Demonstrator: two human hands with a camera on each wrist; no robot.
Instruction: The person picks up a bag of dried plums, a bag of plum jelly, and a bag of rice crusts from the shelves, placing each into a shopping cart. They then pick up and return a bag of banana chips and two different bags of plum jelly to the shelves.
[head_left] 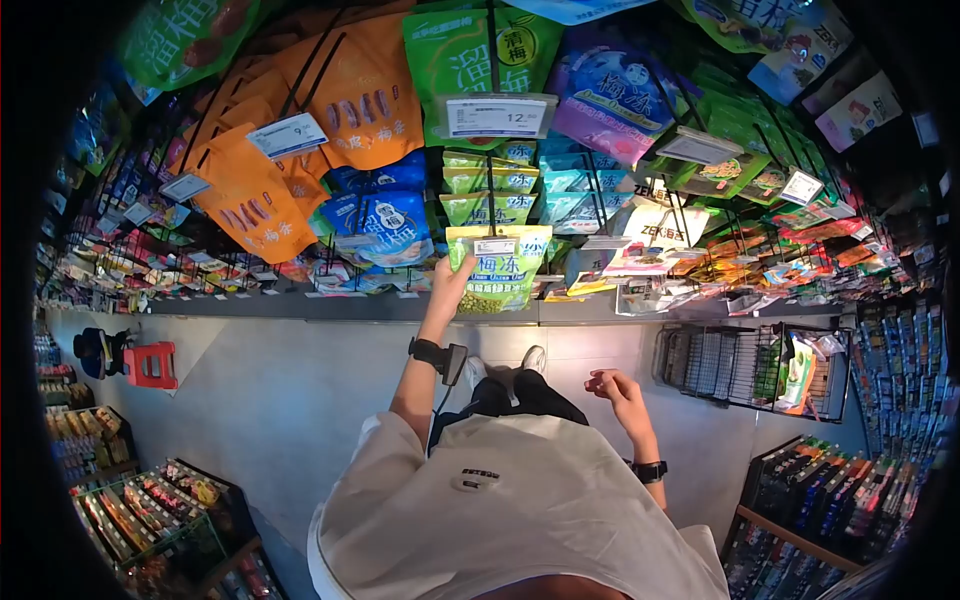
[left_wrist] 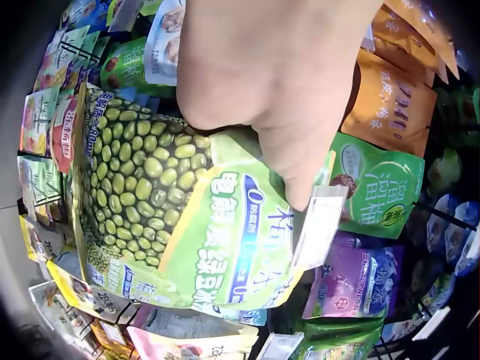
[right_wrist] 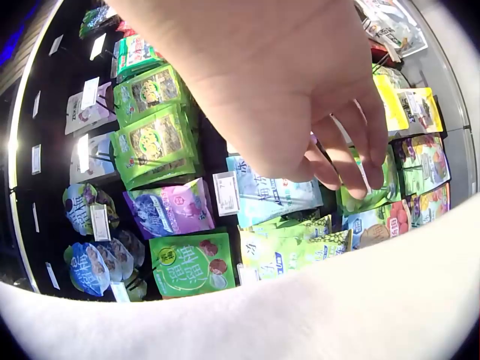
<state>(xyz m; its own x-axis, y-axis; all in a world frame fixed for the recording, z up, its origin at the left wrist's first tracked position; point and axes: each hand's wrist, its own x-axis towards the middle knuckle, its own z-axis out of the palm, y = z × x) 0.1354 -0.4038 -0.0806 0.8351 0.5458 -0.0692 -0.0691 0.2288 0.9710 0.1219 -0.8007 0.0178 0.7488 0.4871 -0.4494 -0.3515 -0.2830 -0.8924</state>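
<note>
My left hand [head_left: 449, 287] pinches the left edge of a green and yellow snack pouch [head_left: 502, 285] on the rack. In the left wrist view the thumb lies across the front of the pouch [left_wrist: 217, 225], which is printed with green beans; the other fingers are hidden behind it. A white price tag [left_wrist: 320, 225] stands close by the thumb tip. My right hand [head_left: 622, 400] hangs beside the body with loosely curled fingers and holds nothing. The right wrist view shows that hand [right_wrist: 270, 82] from close up, with rows of pouches beyond it.
Orange pouches [head_left: 362, 95], blue pouches [head_left: 380, 225] and a purple pouch [head_left: 612, 95] hang around it. A black wire basket [head_left: 690, 360] with packets stands on the floor at the right. At the left is a red stool [head_left: 152, 366]. Goods shelves [head_left: 160, 515] stand behind.
</note>
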